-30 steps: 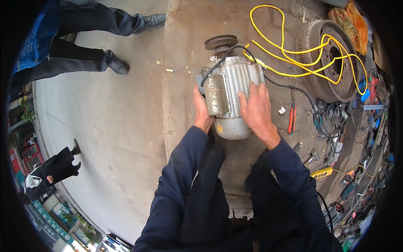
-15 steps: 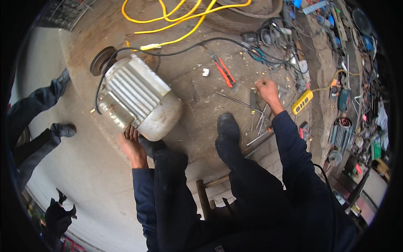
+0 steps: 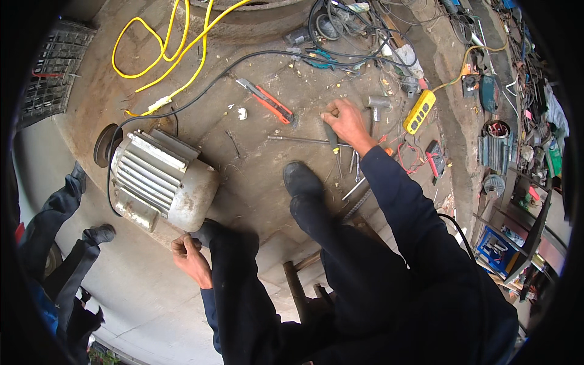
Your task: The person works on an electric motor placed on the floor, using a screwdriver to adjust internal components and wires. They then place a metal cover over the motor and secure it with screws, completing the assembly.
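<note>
A silver-grey electric motor point(image 3: 152, 176) with cooling ribs and a pulley point(image 3: 108, 146) lies on its side at the left. My left hand point(image 3: 190, 258) is beside my left shoe, just off the motor's rounded end cover. Its fingers are curled together; whatever they may hold is hidden. My right hand point(image 3: 348, 126) is low over the ground with fingers pinched, their contents too small to make out. Next to those fingers lies a dark-handled screwdriver point(image 3: 332, 139); whether they touch it I cannot tell. An orange-and-black utility knife point(image 3: 267, 102) lies farther left.
A yellow cable point(image 3: 198, 48) and a black cord point(image 3: 243, 58) cross the far ground. On the right are a yellow power strip point(image 3: 420, 112), a multimeter point(image 3: 435, 161) and much clutter. Long metal rods lie by my right shoe point(image 3: 303, 180). Another person's legs point(image 3: 52, 213) show at far left.
The view has shifted, so the motor and tools appear farther left. My left hand has come away from the motor's side box. My right hand keeps its pinch near the screwdriver.
</note>
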`<action>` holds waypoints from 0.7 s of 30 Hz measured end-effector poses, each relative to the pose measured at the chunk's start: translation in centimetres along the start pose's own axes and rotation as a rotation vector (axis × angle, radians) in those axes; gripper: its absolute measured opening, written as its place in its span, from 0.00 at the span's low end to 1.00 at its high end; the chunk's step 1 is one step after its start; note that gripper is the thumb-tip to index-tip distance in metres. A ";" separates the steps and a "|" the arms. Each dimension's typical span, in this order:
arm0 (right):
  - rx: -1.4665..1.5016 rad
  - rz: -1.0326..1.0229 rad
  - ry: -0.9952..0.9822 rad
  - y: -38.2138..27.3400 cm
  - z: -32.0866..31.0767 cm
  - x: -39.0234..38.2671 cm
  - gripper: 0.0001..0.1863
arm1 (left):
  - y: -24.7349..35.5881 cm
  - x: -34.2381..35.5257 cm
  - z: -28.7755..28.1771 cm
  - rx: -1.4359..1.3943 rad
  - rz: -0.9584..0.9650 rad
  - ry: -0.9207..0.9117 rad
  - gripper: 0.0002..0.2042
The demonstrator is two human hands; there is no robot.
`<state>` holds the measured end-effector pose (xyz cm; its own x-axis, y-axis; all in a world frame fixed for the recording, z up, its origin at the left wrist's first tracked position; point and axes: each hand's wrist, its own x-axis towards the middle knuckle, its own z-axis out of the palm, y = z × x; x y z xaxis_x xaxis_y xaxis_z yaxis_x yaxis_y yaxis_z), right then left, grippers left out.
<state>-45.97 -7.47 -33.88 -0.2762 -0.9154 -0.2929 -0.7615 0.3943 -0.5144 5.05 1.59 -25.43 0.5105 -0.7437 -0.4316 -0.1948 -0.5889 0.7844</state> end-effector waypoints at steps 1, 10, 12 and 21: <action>-0.123 -0.028 0.000 -0.3 0.5 0.3 0.16 | 0.9 -0.2 0.2 -0.015 0.042 0.000 0.07; -0.414 -0.180 -0.015 0.0 2.7 1.7 0.09 | 7.9 -1.1 2.3 0.032 0.272 -0.145 0.03; -0.297 -0.185 0.030 -2.3 2.0 1.7 0.08 | 9.4 -1.3 2.7 -0.064 0.148 -0.311 0.04; 0.533 -0.770 -0.189 -23.1 1.4 -7.2 0.07 | 12.5 -0.4 6.8 -0.570 -0.592 -0.749 0.09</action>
<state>-25.59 -9.84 -20.99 0.3239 -0.9292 0.1778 -0.3148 -0.2830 -0.9060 -3.28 -7.61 -18.50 -0.2773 -0.5099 -0.8143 0.4240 -0.8255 0.3725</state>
